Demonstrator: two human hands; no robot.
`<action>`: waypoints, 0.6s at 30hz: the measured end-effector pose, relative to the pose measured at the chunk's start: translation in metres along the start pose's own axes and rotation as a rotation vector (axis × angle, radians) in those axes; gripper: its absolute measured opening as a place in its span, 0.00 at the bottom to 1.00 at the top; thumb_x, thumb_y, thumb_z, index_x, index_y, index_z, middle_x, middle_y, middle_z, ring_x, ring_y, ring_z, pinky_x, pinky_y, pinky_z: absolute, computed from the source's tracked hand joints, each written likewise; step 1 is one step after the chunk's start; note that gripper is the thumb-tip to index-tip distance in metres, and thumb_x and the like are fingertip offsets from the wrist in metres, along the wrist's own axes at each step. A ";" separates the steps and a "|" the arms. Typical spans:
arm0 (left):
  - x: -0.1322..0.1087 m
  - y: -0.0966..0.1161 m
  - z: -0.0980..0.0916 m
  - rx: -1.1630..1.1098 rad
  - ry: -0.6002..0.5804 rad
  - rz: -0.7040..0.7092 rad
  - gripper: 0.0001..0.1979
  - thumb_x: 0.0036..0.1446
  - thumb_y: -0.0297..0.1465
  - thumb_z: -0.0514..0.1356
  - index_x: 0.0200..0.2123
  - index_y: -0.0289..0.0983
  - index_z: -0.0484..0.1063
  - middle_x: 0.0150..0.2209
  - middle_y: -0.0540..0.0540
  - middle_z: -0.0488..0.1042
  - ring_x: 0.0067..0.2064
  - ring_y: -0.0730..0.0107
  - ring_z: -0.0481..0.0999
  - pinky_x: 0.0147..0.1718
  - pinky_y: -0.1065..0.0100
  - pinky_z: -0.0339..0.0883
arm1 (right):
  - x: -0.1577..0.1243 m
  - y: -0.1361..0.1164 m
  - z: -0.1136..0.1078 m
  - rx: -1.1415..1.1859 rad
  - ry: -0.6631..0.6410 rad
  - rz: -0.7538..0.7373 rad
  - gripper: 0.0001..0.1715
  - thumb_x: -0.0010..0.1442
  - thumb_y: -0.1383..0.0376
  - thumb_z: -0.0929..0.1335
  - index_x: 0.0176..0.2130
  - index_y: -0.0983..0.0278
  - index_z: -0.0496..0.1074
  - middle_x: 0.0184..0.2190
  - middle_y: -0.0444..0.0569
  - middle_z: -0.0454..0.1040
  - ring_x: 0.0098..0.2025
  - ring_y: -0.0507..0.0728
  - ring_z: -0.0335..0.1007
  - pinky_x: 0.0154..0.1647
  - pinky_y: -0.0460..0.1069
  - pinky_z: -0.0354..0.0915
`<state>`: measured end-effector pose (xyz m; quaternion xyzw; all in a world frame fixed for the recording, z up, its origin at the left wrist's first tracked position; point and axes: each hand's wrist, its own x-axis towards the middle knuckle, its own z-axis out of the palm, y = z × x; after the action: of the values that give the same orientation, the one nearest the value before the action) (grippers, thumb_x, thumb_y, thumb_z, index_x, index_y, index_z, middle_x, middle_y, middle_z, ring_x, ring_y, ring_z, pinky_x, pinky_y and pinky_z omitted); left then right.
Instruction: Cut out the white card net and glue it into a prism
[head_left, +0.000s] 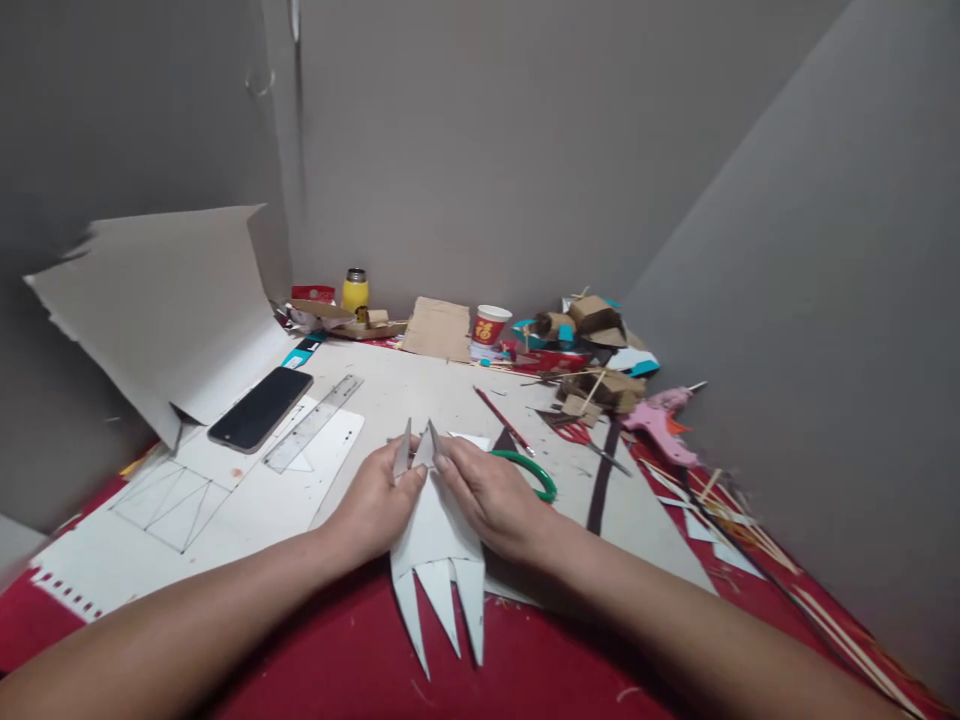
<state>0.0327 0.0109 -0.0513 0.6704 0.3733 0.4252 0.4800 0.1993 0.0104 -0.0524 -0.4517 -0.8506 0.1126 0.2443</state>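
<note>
A white paper cutout [437, 528] with pointed triangular flaps at both ends is held between my two hands. Its lower flaps hang toward me, while the upper ones stand up at the fingers. My left hand [377, 497] pinches the upper left edge, thumb on top. On the opposite side my right hand [489, 492] grips the upper right edge, its thumb by a raised flap. A green ring-shaped handle [551, 488] shows just beyond my right hand, partly hidden by it. Underneath lies a pale board [637, 530].
A phone [261, 409], a clear ruler [313, 425] and a sheet with drawn triangles [169, 505] lie at left. Right are a pencil [502, 420], red-handled scissors [576, 432], a pink glue gun [664, 425] and thin sticks. A paper cup [491, 326] and yellow bottle [355, 292] stand behind.
</note>
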 end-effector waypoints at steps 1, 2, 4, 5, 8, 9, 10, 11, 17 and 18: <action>0.000 -0.001 0.000 -0.003 0.002 -0.009 0.14 0.58 0.28 0.53 0.46 0.36 0.72 0.42 0.41 0.78 0.42 0.57 0.75 0.46 0.54 0.66 | 0.000 0.000 0.000 -0.014 -0.001 0.003 0.16 0.68 0.63 0.54 0.48 0.63 0.64 0.40 0.55 0.71 0.43 0.60 0.68 0.44 0.56 0.66; 0.000 -0.002 0.001 -0.006 0.003 -0.019 0.14 0.58 0.28 0.54 0.46 0.36 0.72 0.42 0.41 0.78 0.41 0.57 0.75 0.45 0.54 0.67 | 0.000 0.001 0.000 -0.022 0.000 0.005 0.16 0.68 0.63 0.53 0.46 0.63 0.65 0.38 0.54 0.71 0.41 0.60 0.68 0.42 0.55 0.66; 0.001 -0.004 0.002 -0.010 0.003 -0.037 0.14 0.58 0.29 0.54 0.46 0.37 0.72 0.41 0.42 0.78 0.40 0.58 0.76 0.44 0.55 0.67 | 0.000 0.001 -0.001 -0.036 0.002 0.014 0.16 0.68 0.63 0.53 0.43 0.62 0.65 0.35 0.52 0.70 0.37 0.59 0.68 0.40 0.54 0.66; 0.001 -0.004 0.002 -0.015 -0.003 -0.043 0.14 0.58 0.29 0.54 0.46 0.37 0.73 0.40 0.42 0.79 0.39 0.59 0.76 0.44 0.56 0.68 | 0.000 0.001 -0.001 -0.042 0.000 0.023 0.15 0.68 0.63 0.53 0.41 0.62 0.66 0.34 0.51 0.69 0.36 0.58 0.67 0.39 0.54 0.66; 0.001 -0.005 0.002 -0.050 -0.047 -0.054 0.15 0.59 0.30 0.53 0.47 0.37 0.72 0.40 0.43 0.79 0.38 0.60 0.76 0.41 0.58 0.69 | 0.001 0.001 -0.004 -0.033 -0.011 0.045 0.14 0.67 0.63 0.54 0.42 0.63 0.66 0.35 0.52 0.70 0.37 0.59 0.68 0.40 0.55 0.66; 0.001 -0.005 0.002 -0.059 -0.060 -0.055 0.15 0.59 0.30 0.53 0.47 0.36 0.72 0.40 0.43 0.79 0.38 0.60 0.77 0.41 0.58 0.69 | 0.001 0.001 -0.004 -0.011 -0.004 0.042 0.14 0.67 0.64 0.55 0.44 0.63 0.65 0.37 0.53 0.70 0.40 0.60 0.68 0.42 0.56 0.66; 0.001 -0.005 0.002 -0.060 -0.068 -0.055 0.14 0.59 0.30 0.53 0.47 0.37 0.72 0.41 0.43 0.79 0.38 0.60 0.77 0.41 0.59 0.69 | 0.002 0.001 -0.004 0.024 0.011 0.033 0.14 0.67 0.64 0.55 0.47 0.64 0.64 0.40 0.55 0.71 0.43 0.60 0.68 0.45 0.56 0.65; 0.000 -0.005 0.002 -0.055 -0.073 -0.050 0.14 0.59 0.30 0.53 0.47 0.37 0.72 0.41 0.43 0.78 0.38 0.60 0.76 0.41 0.59 0.69 | 0.002 0.001 -0.004 0.069 0.029 0.020 0.15 0.67 0.64 0.55 0.49 0.65 0.63 0.43 0.56 0.70 0.46 0.60 0.67 0.48 0.57 0.64; -0.001 -0.006 0.003 -0.055 -0.107 0.007 0.15 0.59 0.30 0.53 0.48 0.38 0.72 0.47 0.42 0.76 0.48 0.56 0.73 0.49 0.55 0.65 | 0.002 0.002 -0.001 0.227 0.001 -0.041 0.18 0.69 0.61 0.54 0.44 0.63 0.68 0.40 0.53 0.71 0.45 0.59 0.68 0.49 0.55 0.63; -0.001 -0.006 0.003 -0.057 -0.108 0.004 0.15 0.59 0.30 0.53 0.47 0.38 0.72 0.47 0.42 0.76 0.49 0.55 0.73 0.49 0.54 0.65 | 0.002 0.002 -0.001 0.226 -0.002 -0.039 0.19 0.69 0.61 0.54 0.44 0.63 0.68 0.40 0.53 0.72 0.44 0.59 0.68 0.49 0.56 0.63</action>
<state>0.0352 0.0107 -0.0577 0.6793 0.3333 0.3998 0.5174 0.2008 0.0133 -0.0517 -0.4047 -0.8414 0.2033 0.2949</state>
